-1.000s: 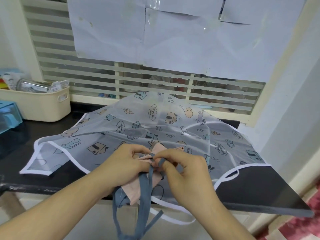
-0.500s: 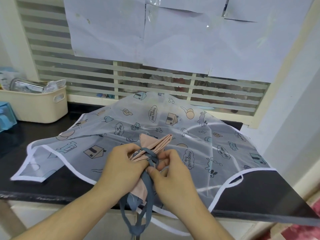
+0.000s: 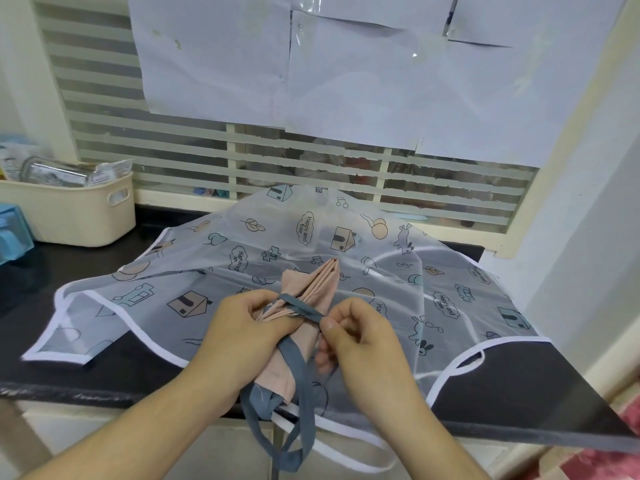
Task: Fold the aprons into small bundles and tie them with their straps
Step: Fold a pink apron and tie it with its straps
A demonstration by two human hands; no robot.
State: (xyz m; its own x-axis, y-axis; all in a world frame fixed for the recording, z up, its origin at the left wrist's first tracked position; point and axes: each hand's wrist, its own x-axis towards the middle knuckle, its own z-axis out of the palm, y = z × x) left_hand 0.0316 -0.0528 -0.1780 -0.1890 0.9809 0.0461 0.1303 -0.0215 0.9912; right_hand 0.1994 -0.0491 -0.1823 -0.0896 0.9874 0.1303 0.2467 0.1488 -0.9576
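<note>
On the counter, pink bundle folded, gripped by left hand; strap pinched by right hand, knot unfinished; printed apron left unfolded.

Left hand grips; right hand fingers pinch.

Two aprons on the counter: one pink bundle (blue-strapped), one printed sheet; one cream basket.
</note>
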